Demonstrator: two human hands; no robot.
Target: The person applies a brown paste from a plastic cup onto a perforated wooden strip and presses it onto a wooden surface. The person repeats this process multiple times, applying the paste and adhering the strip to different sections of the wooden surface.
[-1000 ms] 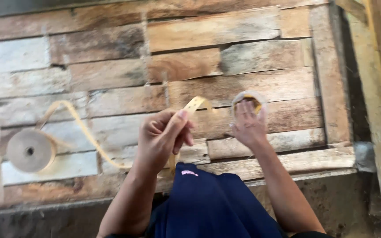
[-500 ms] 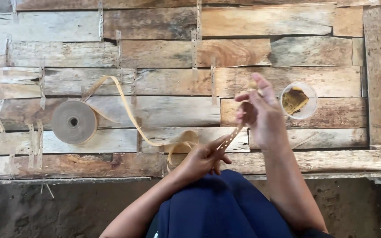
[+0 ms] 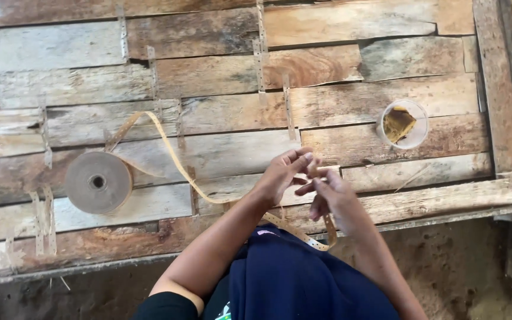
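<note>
Head view: hands met above the near edge of the plank panel (image 3: 386, 101). We saw the left hand (image 3: 280, 175) and right hand (image 3: 327, 195) both closed in a pinch on the perforated tan strip (image 3: 176, 160), which ran back to its roll (image 3: 98, 182) near the left edge. Half a second earlier the right hand was raised toward the clear cup (image 3: 402, 123) by the right edge; it had since dropped, seemingly carrying something small to the strip.

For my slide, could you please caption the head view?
Both hands, left and right, work a perforated strip from a roll over a plank panel, cup nearby.
</note>
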